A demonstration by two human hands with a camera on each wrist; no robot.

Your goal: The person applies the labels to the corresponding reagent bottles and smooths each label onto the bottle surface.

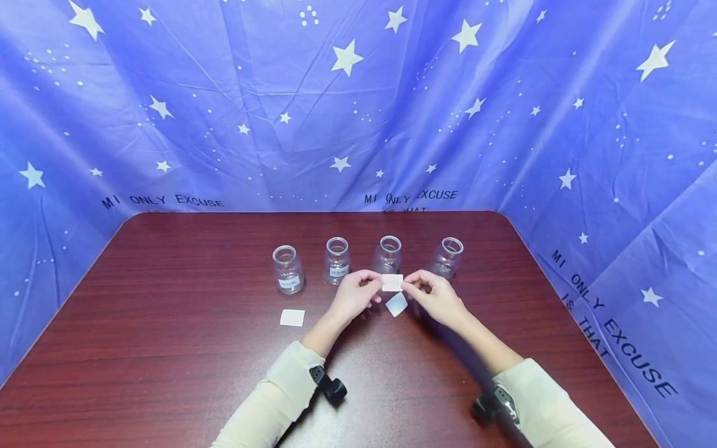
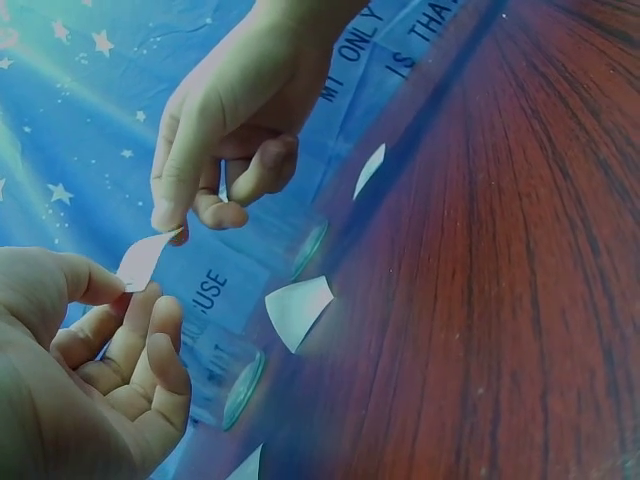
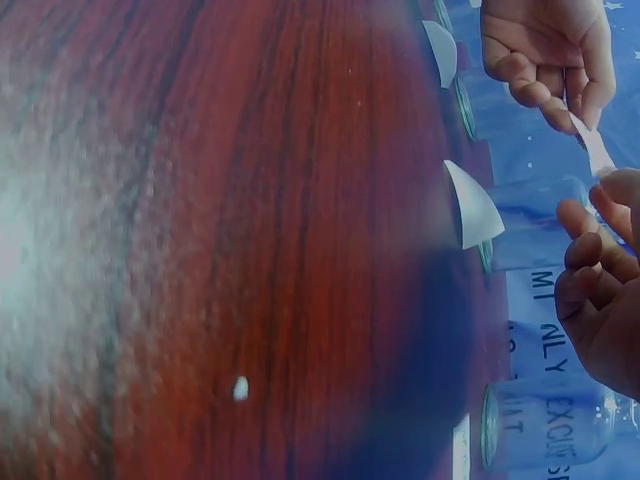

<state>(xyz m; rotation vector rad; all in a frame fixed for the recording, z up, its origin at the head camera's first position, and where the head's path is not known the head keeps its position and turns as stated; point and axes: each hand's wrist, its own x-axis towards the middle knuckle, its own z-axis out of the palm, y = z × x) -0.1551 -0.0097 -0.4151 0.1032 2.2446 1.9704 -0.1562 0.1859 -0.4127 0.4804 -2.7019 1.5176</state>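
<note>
A small white label is stretched between both hands, in front of the third glass jar from the left. My left hand pinches its left end between thumb and fingers. At the opposite end, my right hand grips it the same way. Faint print seems to be on the label, too small to read. Below the hands lies a pale, curled square of paper. In the left wrist view the label bends slightly between the fingertips.
Two jars at the left, the outermost jar and its neighbour, carry white labels with dark print. A fourth jar stands at the right, partly behind the right hand. Another white paper piece lies at left on the wooden table. A starry curtain hangs behind.
</note>
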